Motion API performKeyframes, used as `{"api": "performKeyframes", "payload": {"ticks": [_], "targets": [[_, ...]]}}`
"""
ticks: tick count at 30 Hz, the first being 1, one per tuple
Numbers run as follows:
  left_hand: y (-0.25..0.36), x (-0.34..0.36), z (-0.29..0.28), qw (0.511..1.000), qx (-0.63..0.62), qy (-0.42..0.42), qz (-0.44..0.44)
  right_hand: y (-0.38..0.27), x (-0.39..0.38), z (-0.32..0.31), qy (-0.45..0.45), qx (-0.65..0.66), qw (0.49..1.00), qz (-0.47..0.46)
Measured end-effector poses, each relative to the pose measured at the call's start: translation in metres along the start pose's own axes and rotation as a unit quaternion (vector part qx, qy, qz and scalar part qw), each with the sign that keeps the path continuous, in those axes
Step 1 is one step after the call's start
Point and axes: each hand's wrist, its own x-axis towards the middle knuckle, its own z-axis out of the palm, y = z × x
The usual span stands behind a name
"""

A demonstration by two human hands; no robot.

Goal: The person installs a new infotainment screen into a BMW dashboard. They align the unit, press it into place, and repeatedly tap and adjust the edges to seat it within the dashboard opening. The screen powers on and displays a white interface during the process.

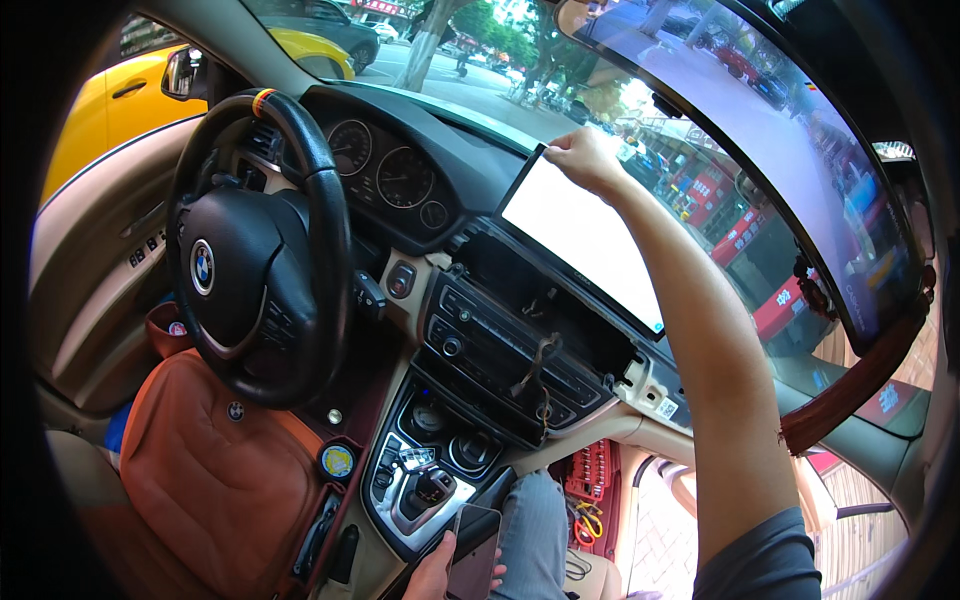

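Observation:
My right hand [583, 160] grips the upper left corner of a wide, thin car display screen [575, 230], its face glowing white. The screen stands tilted over an open cavity [520, 285] in the dashboard. Low in the picture, my left hand [432, 575] is wrapped round a smartphone [474, 550] with a dark face, near the gear lever [432, 490]. Below the cavity, a loose wiring connector [535, 365] hangs over the radio and climate panel [500, 345].
The steering wheel [255, 245] and an orange-covered driver's seat [220, 450] are at the left. A large mirror [760, 110] reaches across the upper right. A red tool case [590, 470] and yellow-handled pliers or scissors [588, 522] lie past my jeans-clad leg [533, 530].

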Motion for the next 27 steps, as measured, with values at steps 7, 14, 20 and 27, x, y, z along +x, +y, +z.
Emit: {"api": "performKeyframes", "payload": {"ticks": [7,14,20,27], "targets": [[-0.002,0.0,0.004,1.0,-0.002,0.029,0.01,-0.005,-0.009,-0.011,-0.005,0.005,1.0,0.026],[-0.001,-0.001,0.004,1.0,0.017,0.017,0.014,0.006,-0.002,-0.003,0.007,0.032,0.999,0.017],[-0.001,-0.003,0.005,0.999,0.021,0.024,0.015,0.004,-0.002,-0.002,0.011,0.016,1.0,0.024],[0.0,-0.003,0.003,1.0,0.016,0.011,0.01,0.0,-0.005,-0.001,0.014,-0.011,1.0,0.005]]}}
